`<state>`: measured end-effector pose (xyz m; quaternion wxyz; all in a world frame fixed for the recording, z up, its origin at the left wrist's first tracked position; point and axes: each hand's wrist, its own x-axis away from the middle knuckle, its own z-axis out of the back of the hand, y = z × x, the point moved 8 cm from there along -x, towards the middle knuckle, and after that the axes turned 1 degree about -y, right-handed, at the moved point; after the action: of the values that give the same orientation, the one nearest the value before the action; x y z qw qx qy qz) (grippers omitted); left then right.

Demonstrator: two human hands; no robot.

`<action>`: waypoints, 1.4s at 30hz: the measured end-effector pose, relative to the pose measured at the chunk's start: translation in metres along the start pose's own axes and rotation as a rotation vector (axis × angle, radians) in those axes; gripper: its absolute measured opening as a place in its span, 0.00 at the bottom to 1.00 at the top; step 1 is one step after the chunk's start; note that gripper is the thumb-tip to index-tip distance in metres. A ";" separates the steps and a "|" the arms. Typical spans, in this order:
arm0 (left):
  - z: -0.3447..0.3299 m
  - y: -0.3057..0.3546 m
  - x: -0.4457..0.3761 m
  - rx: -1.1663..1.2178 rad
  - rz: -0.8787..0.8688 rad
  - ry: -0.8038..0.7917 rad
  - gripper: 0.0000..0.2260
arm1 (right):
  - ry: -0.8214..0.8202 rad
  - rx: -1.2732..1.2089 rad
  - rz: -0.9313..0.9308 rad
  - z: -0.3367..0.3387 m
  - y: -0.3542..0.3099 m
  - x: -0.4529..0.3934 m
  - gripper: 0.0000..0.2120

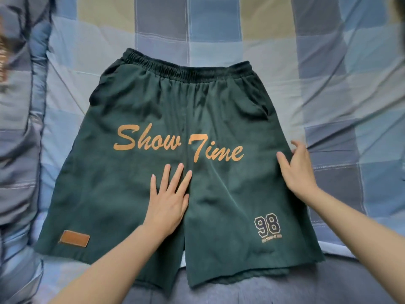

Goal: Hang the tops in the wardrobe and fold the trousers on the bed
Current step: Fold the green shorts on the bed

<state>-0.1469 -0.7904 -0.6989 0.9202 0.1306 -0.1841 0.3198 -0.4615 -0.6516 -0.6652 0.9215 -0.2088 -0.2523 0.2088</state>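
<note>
Dark green shorts (175, 172) lie flat, front up, in the centre of the frame on a blue, grey and beige checked bedsheet (328, 73), elastic waistband (186, 71) toward the top of the frame, leg hems toward the bottom. Orange script "Show Time" (177, 143) runs across the middle of the shorts; a "98" print (267, 224) sits low on the right-of-frame leg, a tan leather-look patch (75, 238) low on the left-of-frame leg. Left hand (168, 202) lies palm down, fingers spread wide and flat, on the fabric at centre just below the lettering, holding nothing. Right hand (298, 170) is at the right-of-frame side seam of the shorts, fingers spread and slightly curled, thumb on the fabric, fingertips at the edge where shorts meet sheet; cannot tell if any fabric is pinched. Both forearms bare, entering from the bottom of the frame. A rumpled blue-grey quilt (19, 150) is bunched along the left edge of the frame.
</note>
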 end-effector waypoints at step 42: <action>0.033 -0.024 0.099 1.232 0.175 -0.484 0.04 | 0.031 -0.685 -0.369 -0.042 -0.200 -0.084 0.07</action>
<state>-0.0682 -0.7676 -0.6303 0.5809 0.6849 -0.1790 0.4017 -0.4486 -0.8696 -0.6320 0.8243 -0.4585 -0.3267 -0.0600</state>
